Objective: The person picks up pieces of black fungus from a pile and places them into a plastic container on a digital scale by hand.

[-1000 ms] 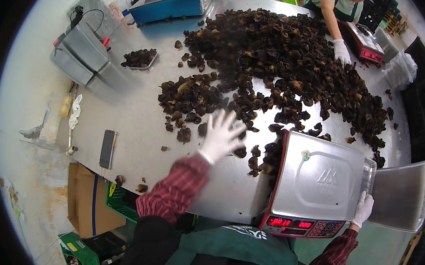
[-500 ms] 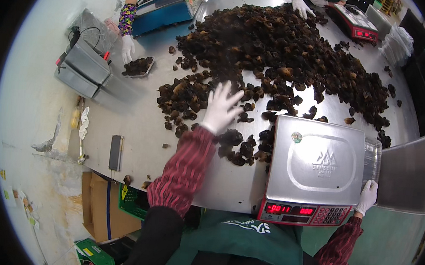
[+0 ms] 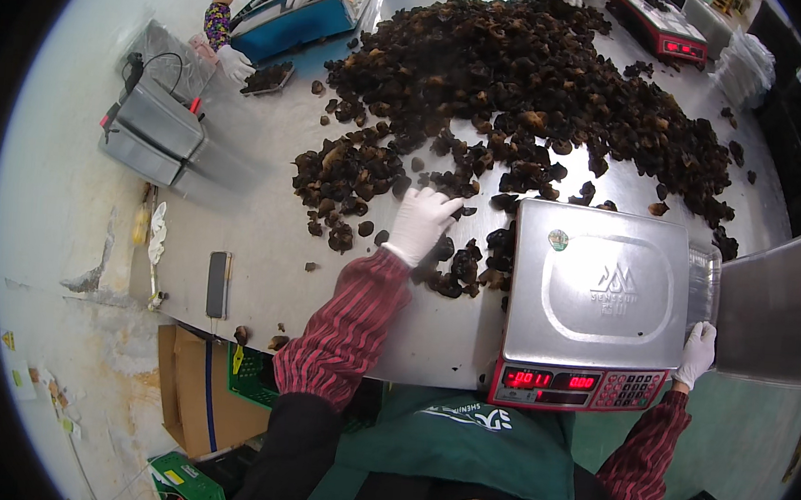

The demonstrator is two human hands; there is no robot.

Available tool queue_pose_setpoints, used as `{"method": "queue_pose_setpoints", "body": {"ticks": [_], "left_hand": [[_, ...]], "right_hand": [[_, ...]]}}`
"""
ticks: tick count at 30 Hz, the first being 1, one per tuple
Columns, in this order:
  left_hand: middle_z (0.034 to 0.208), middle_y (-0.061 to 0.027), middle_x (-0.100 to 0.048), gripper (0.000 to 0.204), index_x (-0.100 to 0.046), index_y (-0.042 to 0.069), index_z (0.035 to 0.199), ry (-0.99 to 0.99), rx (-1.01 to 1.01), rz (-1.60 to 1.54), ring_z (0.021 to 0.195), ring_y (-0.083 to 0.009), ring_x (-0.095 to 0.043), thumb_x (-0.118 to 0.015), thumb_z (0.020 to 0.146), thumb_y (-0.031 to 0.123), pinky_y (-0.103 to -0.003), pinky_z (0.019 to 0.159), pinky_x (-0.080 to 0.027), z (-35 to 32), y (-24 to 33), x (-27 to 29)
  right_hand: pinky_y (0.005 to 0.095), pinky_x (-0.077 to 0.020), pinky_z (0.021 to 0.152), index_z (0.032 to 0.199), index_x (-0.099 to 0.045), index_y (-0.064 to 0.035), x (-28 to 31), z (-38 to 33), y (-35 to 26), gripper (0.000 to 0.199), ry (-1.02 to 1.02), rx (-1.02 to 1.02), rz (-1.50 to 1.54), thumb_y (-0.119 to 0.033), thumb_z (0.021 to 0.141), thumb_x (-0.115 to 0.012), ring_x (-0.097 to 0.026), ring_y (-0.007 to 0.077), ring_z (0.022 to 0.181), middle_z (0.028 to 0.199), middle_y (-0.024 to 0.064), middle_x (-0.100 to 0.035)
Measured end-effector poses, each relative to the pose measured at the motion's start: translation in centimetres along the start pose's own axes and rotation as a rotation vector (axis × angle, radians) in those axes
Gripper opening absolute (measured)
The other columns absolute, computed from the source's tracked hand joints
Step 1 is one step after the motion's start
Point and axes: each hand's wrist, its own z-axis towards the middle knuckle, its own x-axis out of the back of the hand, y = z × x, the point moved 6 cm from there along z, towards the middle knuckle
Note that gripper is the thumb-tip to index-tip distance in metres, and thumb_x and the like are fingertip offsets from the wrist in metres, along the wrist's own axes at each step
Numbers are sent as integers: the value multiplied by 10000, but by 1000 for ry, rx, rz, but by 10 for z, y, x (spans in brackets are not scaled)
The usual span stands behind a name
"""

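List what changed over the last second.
The left hand moved from the pile's loose near edge up into the dark dried pieces, palm down on them; no grasp is visible. The right hand stayed at the scale's right edge by the clear tray. The scale stayed put.

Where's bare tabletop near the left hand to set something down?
Bare steel lies left of the left hand, between the small fungus cluster, the grey boxes and the dark flat bar. The scale platform is bare. Crowded: the big fungus pile.

We saw white gloves [image 3: 418,222], red-striped sleeves [image 3: 344,330], dark brown fungus [image 3: 524,82], a silver scale [image 3: 599,296] (red digits), green apron [image 3: 471,441].
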Motion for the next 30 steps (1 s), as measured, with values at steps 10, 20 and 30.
{"method": "queue_pose_setpoints", "body": {"ticks": [10,20,30], "left_hand": [[792,-114,-594,35,-639,80,782,-221,-64,-26,809,-309,-596,-627,749,81,-411,729,-507,23,0,-55],[831,-119,-591,61,-601,35,846,67,385,-172,825,-310,-585,-607,786,49,-380,715,-488,-96,-41,112],[1237,-168,-601,290,-679,82,1090,-82,608,186,1085,-322,-588,-676,814,169,-429,927,-477,-227,-47,153]], "right_hand": [[380,-494,779,1090,-598,-25,-1,4,0,273,47,71,-35,-262,962,-554,-651,305,858,977,155,-682],[373,-493,805,1133,-596,-13,-4,6,9,286,31,65,-31,-237,962,-548,-656,295,921,1043,162,-681],[387,-493,818,1129,-595,-28,-5,5,8,290,30,41,-53,-260,962,-546,-652,311,942,1051,171,-673]]}}
